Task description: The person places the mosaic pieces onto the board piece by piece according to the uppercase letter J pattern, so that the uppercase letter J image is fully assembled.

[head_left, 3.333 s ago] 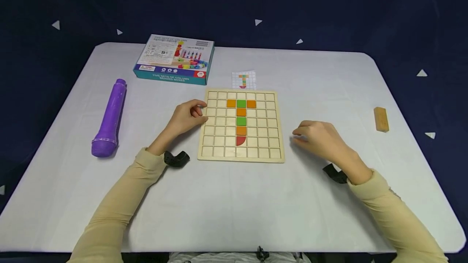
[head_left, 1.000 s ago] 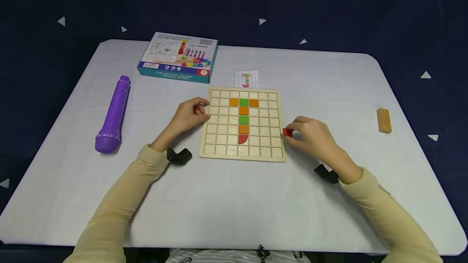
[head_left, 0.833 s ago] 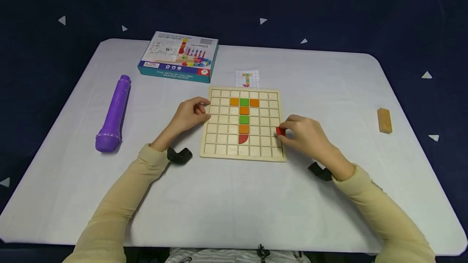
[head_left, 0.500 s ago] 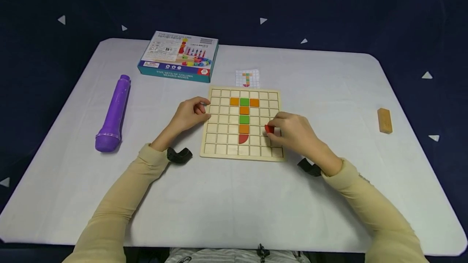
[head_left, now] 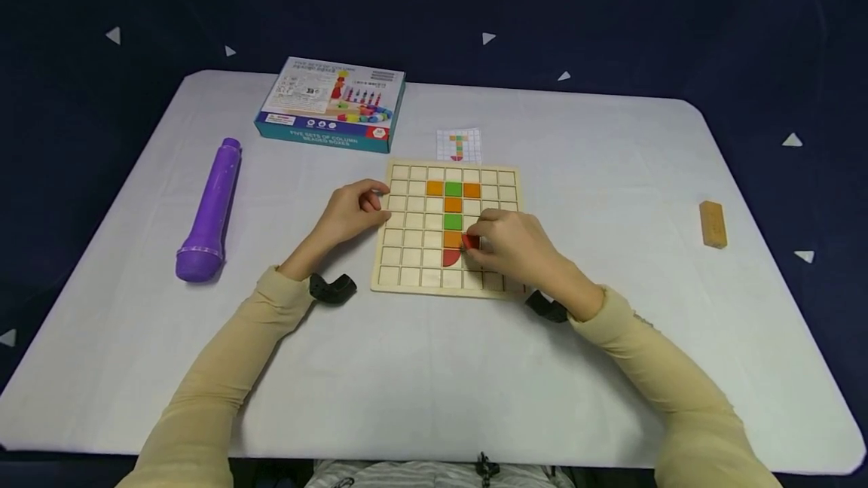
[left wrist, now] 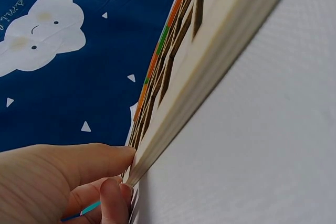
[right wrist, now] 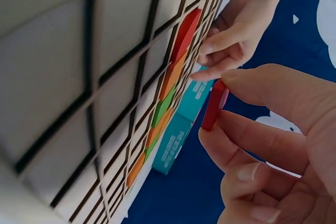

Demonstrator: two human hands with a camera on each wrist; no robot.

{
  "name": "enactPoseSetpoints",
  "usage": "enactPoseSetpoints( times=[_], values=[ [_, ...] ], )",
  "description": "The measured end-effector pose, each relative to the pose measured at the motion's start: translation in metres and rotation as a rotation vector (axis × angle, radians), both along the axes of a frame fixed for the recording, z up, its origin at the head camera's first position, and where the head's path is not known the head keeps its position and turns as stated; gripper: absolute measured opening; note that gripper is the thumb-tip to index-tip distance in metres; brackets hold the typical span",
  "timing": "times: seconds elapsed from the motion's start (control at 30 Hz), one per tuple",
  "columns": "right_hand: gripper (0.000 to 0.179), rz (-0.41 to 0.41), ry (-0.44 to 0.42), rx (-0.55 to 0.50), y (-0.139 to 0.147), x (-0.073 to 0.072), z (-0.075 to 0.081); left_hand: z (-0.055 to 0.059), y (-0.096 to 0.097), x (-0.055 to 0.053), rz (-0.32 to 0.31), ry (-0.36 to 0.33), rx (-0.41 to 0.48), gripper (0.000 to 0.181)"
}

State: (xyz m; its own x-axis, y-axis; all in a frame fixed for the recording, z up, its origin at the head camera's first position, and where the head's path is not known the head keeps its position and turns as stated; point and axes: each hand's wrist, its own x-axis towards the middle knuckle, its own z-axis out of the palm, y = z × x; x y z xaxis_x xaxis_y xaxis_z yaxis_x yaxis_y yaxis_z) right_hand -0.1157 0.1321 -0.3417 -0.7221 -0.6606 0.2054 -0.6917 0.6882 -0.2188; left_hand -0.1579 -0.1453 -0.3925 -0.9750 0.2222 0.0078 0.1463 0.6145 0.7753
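My right hand (head_left: 513, 245) pinches a red quarter-round tile (right wrist: 213, 107) between thumb and fingers, over the lower middle of a wooden grid board (head_left: 411, 256). On the board lie orange and green square tiles in a T, with a red quarter-round tile (head_left: 450, 257) at the foot of its stem. In the head view, the held tile overlaps the cell right of the lowest orange tile (head_left: 452, 239). My left hand (head_left: 349, 211) touches the board's left edge, thumb and index finger spread along it. In the left wrist view the thumb (left wrist: 100, 160) meets that edge.
Behind the board lies a small pattern card (head_left: 458, 144) printed with a similar T shape. A game box (head_left: 331, 105) stands at the back left, and a purple microphone (head_left: 212, 209) lies at the left. A wooden block (head_left: 713, 224) sits far right on the white table (head_left: 420, 375).
The right hand was beside the board, then showed the red tile at its right edge and carried it left over the grid. The left hand has stayed at the board's left edge.
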Motion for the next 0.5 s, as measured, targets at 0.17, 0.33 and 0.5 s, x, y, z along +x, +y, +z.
enactPoseSetpoints(
  times=[0.17, 0.33, 0.5],
  values=[
    [0.011, 0.018, -0.002, 0.001, -0.011, 0.0, -0.002, -0.002, -0.001, 0.0, -0.001, 0.004, -0.005, 0.037],
    [0.007, 0.036, -0.015, 0.004, -0.021, 0.0, -0.004, -0.001, -0.001, 0.0, 0.0, 0.008, -0.007, 0.037],
    [0.015, 0.051, -0.021, -0.001, -0.031, 0.002, -0.006, -0.001, -0.001, -0.001, -0.003, 0.006, -0.007, 0.037]
  ],
)
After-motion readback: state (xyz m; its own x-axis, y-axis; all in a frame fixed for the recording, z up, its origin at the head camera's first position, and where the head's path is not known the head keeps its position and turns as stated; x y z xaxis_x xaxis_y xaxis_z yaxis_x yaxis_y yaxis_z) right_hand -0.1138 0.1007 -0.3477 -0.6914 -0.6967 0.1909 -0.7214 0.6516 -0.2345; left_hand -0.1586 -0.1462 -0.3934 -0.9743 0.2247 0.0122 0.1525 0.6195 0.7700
